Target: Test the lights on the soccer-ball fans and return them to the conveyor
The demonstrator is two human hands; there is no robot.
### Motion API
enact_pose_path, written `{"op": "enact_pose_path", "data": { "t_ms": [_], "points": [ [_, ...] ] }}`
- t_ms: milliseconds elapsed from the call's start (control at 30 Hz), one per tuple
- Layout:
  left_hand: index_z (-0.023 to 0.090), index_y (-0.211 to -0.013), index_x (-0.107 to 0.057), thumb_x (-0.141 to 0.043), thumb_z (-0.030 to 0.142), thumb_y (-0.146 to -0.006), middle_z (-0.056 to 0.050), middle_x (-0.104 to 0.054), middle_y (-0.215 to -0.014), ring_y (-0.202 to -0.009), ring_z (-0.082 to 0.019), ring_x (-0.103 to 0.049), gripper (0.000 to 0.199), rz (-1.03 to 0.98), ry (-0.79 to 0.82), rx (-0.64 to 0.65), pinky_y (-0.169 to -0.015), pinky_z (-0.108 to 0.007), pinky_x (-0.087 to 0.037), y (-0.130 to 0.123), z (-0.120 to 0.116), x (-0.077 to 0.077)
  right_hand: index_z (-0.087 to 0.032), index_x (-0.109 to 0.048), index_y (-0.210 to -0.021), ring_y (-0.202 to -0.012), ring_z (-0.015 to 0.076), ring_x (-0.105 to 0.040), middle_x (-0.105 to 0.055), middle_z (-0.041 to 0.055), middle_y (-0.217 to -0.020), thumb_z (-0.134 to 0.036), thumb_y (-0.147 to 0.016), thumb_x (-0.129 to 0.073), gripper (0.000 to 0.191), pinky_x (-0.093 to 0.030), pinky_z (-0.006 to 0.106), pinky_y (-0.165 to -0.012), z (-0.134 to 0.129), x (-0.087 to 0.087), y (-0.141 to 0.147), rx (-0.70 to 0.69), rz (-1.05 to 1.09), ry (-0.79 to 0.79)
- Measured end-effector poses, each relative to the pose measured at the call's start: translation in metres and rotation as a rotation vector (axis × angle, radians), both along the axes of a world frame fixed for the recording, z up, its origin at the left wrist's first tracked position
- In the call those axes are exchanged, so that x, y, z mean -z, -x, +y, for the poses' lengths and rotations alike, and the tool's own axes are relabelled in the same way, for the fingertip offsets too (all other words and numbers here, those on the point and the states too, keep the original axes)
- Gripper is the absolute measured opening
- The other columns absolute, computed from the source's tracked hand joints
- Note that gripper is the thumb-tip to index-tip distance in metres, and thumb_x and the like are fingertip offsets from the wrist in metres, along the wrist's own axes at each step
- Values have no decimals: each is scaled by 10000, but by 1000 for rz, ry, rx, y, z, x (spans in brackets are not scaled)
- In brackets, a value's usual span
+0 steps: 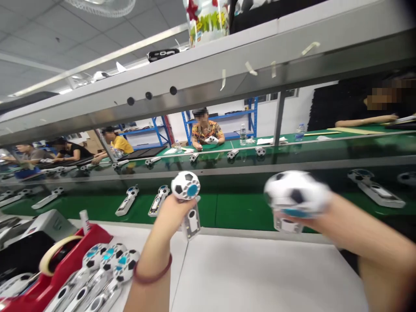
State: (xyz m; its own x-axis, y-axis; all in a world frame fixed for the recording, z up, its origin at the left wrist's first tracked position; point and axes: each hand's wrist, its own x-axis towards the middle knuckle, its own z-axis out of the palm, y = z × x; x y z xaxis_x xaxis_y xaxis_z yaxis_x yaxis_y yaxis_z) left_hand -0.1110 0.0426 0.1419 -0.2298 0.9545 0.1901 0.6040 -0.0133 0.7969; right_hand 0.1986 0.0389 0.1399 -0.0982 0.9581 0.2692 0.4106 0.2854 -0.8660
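Observation:
My left hand [173,212], a dark red band on its wrist, is closed around a white handheld device with a soccer-ball head [186,184]. Its clear-cased handle hangs below my fingers, over the near edge of the green conveyor. To the right, my right hand [307,216] grips a second soccer-ball device [294,193], smeared by motion; its ball hides most of the fingers. Both devices are held up off the surfaces, apart from each other. Several similar devices [112,260] lie side by side on the white table at the lower left.
Beyond the white table [266,268], a green conveyor [227,212] carries spaced-out soccer-ball devices. A red tape dispenser [61,264] stands at the left. Overhead runs a grey shelf [208,73]. Several co-workers sit across the line, one in a patterned shirt [208,130].

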Motion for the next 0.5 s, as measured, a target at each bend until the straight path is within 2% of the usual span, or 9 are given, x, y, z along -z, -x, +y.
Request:
{"op": "enact_pose_path", "data": {
  "t_ms": [33,100,167,233,267,333,433,500],
  "points": [
    [143,-833,-667,-608,391,-696,-39,-692,-806,-813,-251,-621,289,105,85,50,-676,-293,-466,-6,22,10,-229,-653,-821,-807,262,-600,-657,49,-870,-333,-673,-673,182,-480,343,-679,11,2,6,-3,-122,82],
    [139,-784,-665,-593,380,-704,-58,-691,-787,-768,-244,-626,264,179,134,81,-635,-279,-452,-14,64,30,-231,-636,-905,-763,281,-607,-663,62,-858,-335,-684,-632,245,-467,365,-648,35,12,13,118,-277,174],
    [136,-767,-660,-620,401,-675,-85,-685,-790,-758,-256,-622,284,265,162,71,-631,-289,-438,-17,98,48,-227,-530,-1145,-798,296,-606,-648,90,-942,-368,-695,-607,478,-465,367,-635,55,27,12,273,-298,106],
    [133,-899,-642,-647,428,-645,-107,-675,-865,-802,-270,-612,390,360,180,48,-675,-304,-431,-12,121,59,-209,-316,-1339,-900,307,-589,-584,131,-1100,-415,-703,-593,724,-472,366,-662,68,40,7,385,-267,16],
    [131,-1002,-609,-655,441,-635,-121,-661,-933,-849,-279,-600,482,407,183,31,-710,-314,-427,-8,129,62,-204,-225,-1381,-957,310,-571,-536,144,-1172,-441,-712,-580,794,-475,371,-692,71,44,4,420,-245,-21],
    [134,-1173,-505,-643,457,-649,-154,-594,-1094,-984,-306,-542,630,498,176,-19,-791,-345,-408,3,139,66,-214,-155,-1402,-1050,309,-526,-458,142,-1260,-485,-733,-549,822,-470,392,-769,72,45,0,464,-189,-81],
    [144,-1222,-453,-579,448,-715,-191,-464,-1238,-1145,-365,-391,604,620,158,-146,-881,-434,-352,22,141,71,-254,-160,-1396,-1113,291,-484,-440,110,-1277,-491,-763,-525,768,-455,412,-846,65,34,1,455,-78,-161],
    [130,-1220,-441,-538,421,-753,-213,-398,-1276,-1188,-396,-306,559,675,160,-259,-903,-505,-312,37,135,80,-258,-172,-1391,-1111,276,-490,-449,107,-1268,-471,-778,-523,738,-455,409,-863,58,25,3,419,4,-195]
  ]
}}
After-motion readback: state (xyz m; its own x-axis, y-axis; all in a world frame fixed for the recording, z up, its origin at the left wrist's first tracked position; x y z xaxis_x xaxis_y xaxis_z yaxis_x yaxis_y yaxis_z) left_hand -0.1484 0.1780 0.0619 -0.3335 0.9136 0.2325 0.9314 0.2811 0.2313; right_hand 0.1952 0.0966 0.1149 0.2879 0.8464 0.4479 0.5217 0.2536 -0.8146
